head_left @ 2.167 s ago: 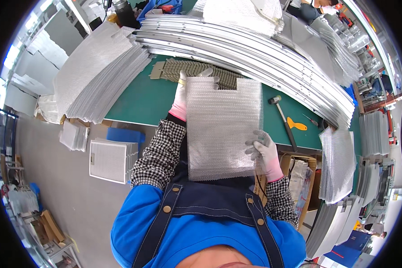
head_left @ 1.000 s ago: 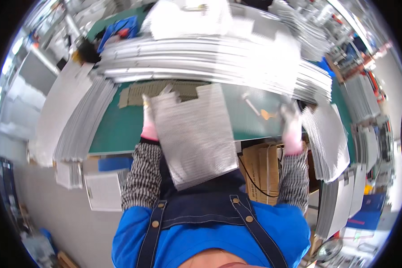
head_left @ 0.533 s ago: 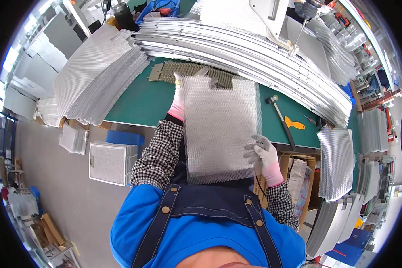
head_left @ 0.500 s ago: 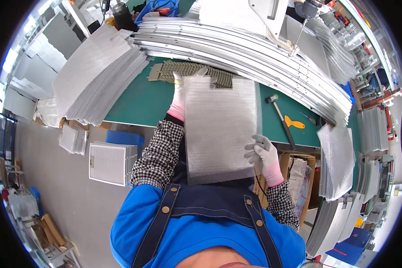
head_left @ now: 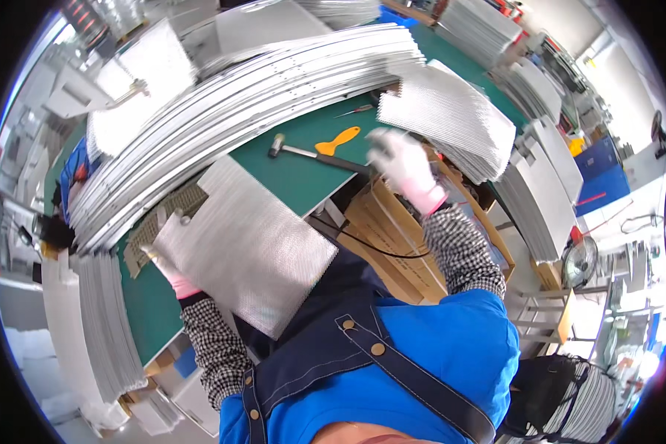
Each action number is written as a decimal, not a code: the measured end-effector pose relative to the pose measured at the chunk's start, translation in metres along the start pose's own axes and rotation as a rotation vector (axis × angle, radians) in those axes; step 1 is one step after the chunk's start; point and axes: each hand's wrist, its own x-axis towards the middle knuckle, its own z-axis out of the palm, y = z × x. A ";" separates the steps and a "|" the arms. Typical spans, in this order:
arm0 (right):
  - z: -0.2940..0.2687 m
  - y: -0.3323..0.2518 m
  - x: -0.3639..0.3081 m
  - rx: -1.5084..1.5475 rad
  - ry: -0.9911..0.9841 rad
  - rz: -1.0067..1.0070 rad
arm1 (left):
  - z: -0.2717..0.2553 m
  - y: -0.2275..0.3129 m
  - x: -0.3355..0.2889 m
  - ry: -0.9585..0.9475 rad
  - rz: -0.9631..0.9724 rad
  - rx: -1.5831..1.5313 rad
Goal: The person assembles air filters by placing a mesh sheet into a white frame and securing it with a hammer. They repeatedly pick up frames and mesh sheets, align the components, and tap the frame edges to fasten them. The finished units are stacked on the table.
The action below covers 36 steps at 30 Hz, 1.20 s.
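A silver metal mesh sheet with a notched corner leans from the green bench edge onto my lap. My left hand, in a white and pink glove, grips its far left edge; part of the fingers is hidden behind the sheet. Under that edge on the bench lies a row of thin olive-grey strips. My right hand, gloved and blurred, hovers empty with loosely spread fingers between the hammer and a stack of mesh sheets.
Long silver profiles are piled across the bench. An orange scraper and a screwdriver lie by the hammer. Below the bench edge stands a cardboard box. Another sheet stack stands at left.
The view has swung to the right. My right hand has left the mesh sheet's near right side and moved out toward the right-hand stack. My left hand still holds the sheet.
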 end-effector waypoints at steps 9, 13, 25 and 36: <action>-0.101 0.153 0.003 -0.638 -0.122 0.265 | 0.006 -0.005 -0.003 0.136 -0.027 0.004; -0.145 0.124 0.004 -0.907 0.361 0.336 | 0.005 -0.001 -0.009 0.148 -0.016 0.027; -0.068 0.137 0.004 -0.757 -0.065 0.349 | 0.001 -0.002 -0.010 0.144 -0.017 0.045; -0.097 0.185 0.017 -0.444 -0.243 0.391 | 0.001 -0.002 -0.013 0.161 -0.020 0.055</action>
